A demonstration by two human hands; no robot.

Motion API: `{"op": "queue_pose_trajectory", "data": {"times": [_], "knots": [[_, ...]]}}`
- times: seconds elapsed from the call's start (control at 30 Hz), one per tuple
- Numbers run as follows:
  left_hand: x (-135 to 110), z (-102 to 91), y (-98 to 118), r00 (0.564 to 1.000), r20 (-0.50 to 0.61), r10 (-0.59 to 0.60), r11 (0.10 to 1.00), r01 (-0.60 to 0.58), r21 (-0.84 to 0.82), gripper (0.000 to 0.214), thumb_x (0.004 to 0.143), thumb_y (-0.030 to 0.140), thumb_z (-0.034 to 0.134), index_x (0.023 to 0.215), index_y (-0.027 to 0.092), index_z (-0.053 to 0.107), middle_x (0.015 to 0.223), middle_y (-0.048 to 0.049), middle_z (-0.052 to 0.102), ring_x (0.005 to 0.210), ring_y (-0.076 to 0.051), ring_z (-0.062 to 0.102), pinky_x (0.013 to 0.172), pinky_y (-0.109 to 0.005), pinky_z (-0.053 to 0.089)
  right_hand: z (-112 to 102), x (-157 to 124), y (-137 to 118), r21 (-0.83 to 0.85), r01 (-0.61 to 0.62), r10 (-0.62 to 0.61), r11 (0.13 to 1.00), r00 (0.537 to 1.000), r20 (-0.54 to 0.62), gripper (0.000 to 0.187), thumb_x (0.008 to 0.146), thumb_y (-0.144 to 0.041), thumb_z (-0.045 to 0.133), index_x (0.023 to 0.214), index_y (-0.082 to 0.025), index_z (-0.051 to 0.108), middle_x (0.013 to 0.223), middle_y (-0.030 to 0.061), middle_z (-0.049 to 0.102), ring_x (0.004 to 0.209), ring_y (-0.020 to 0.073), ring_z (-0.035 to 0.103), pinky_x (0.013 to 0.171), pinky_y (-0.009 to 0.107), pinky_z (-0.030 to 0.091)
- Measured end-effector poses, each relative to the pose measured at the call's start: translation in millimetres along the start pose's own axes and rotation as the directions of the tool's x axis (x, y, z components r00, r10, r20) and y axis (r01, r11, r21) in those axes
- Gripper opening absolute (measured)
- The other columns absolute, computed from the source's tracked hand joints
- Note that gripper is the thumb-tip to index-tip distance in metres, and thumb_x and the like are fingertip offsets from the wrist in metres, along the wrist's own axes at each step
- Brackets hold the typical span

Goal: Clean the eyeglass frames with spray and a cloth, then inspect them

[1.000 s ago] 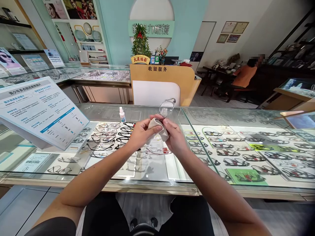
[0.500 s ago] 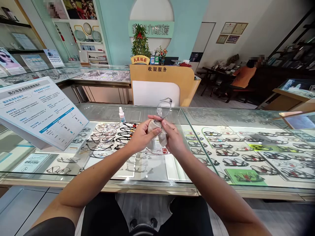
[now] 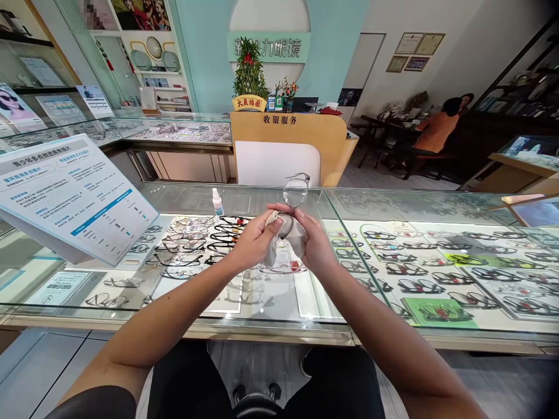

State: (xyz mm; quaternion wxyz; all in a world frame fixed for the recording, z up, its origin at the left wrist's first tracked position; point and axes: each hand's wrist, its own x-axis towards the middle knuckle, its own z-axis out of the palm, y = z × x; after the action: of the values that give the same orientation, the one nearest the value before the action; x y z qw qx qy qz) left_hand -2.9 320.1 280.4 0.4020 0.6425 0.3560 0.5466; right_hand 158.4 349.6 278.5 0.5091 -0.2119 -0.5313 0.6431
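Over the counter (image 3: 414, 203), the left hand (image 3: 254, 237) pinches cloth (image 3: 299, 234) against glasses (image 3: 297, 191); the right hand (image 3: 317, 244) pinches both. One lens (image 3: 295, 194) protrudes above.

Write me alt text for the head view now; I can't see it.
A person's left hand and right hand hold a pale cloth and eyeglasses between them, one lens showing above the cloth, over a glass display counter. A small white bottle stands on the counter beyond the left hand; rows of spectacle frames lie inside the counter.
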Motion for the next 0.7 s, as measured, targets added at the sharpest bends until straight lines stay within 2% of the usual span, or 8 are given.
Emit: {"op": "queue_pose_trajectory", "data": {"times": [0.1, 0.23, 0.33, 0.43, 0.57, 0.7], "knots": [[-0.1, 0.1, 1.6, 0.999, 0.042, 0.008, 1.0, -0.007, -0.026, 0.062, 0.096, 0.074, 0.076, 0.124, 0.018, 0.071, 0.108, -0.0078, 0.074, 0.097, -0.022, 0.067, 0.088, -0.03, 0.052, -1.4, 0.2, 1.8, -0.024, 0.021, -0.021, 0.999, 1.0, -0.023, 0.044, 0.094, -0.066, 0.079, 0.117, -0.03, 0.089, 0.141, 0.0051, 0.083, 0.128, 0.0324, 0.075, 0.114, 0.046, 0.059], [-2.3, 3.7, 1.4, 1.0, -0.027, 0.009, 0.997, -0.011, -0.071, 0.061, 0.093, 0.07, 0.082, 0.124, 0.019, 0.07, 0.118, -0.0099, 0.075, 0.098, -0.021, 0.069, 0.087, -0.03, 0.053, -2.6, -2.0, 5.1, -0.145, 0.079, -0.069, 0.986, 0.995, 0.07, 0.046, 0.097, -0.067, 0.078, 0.124, -0.032, 0.088, 0.149, 0.0041, 0.079, 0.14, 0.0329, 0.069, 0.123, 0.048, 0.052], [-3.5, 5.7, 1.4, 0.995, -0.086, 0.044, 0.997, -0.05, -0.065, 0.058, 0.095, 0.074, 0.077, 0.115, 0.019, 0.072, 0.114, -0.0098, 0.077, 0.102, -0.022, 0.071, 0.092, -0.031, 0.054, -3.5, -2.9, 5.6, -0.187, 0.13, -0.107, 0.974, 0.986, 0.127, 0.043, 0.101, -0.068, 0.074, 0.122, -0.033, 0.09, 0.15, 0.0043, 0.078, 0.149, 0.033, 0.063, 0.13, 0.05, 0.045], [-2.7, 4.8, 0.7, 0.993, -0.094, 0.07, 0.997, -0.073, -0.022, 0.059, 0.101, 0.077, 0.066, 0.109, 0.019, 0.074, 0.11, -0.0094, 0.078, 0.103, -0.023, 0.07, 0.099, -0.033, 0.053, -5.6, -1.4, 4.5, -0.187, 0.131, -0.108, 0.974, 0.986, 0.129, 0.045, 0.101, -0.07, 0.072, 0.117, -0.032, 0.091, 0.148, 0.0054, 0.079, 0.148, 0.0336, 0.064, 0.13, 0.052, 0.046], [0.9, -0.5, -1.8, 0.999, -0.036, 0.04, 0.999, -0.04, -0.018, 0.067, 0.1, 0.083, 0.062, 0.113, 0.019, 0.076, 0.109, -0.0091, 0.077, 0.098, -0.022, 0.068, 0.096, -0.034, 0.054, -11.0, 2.5, 1.7, -0.161, 0.101, -0.087, 0.982, 0.992, 0.089, 0.042, 0.1, -0.067, 0.076, 0.117, -0.032, 0.091, 0.145, 0.0045, 0.08, 0.142, 0.0327, 0.069, 0.127, 0.05, 0.048], [1.9, -4.8, -2.2, 0.996, 0.089, -0.008, 0.999, 0.011, -0.031, 0.069, 0.097, 0.078, 0.072, 0.132, 0.018, 0.073, 0.116, -0.0106, 0.077, 0.107, -0.025, 0.069, 0.096, -0.034, 0.054, -14.0, 4.9, -0.8, -0.108, 0.092, -0.09, 0.99, 0.996, 0.021, 0.04, 0.092, -0.067, 0.085, 0.111, -0.033, 0.092, 0.141, 0.004, 0.082, 0.141, 0.0338, 0.069, 0.125, 0.05, 0.051]]}}
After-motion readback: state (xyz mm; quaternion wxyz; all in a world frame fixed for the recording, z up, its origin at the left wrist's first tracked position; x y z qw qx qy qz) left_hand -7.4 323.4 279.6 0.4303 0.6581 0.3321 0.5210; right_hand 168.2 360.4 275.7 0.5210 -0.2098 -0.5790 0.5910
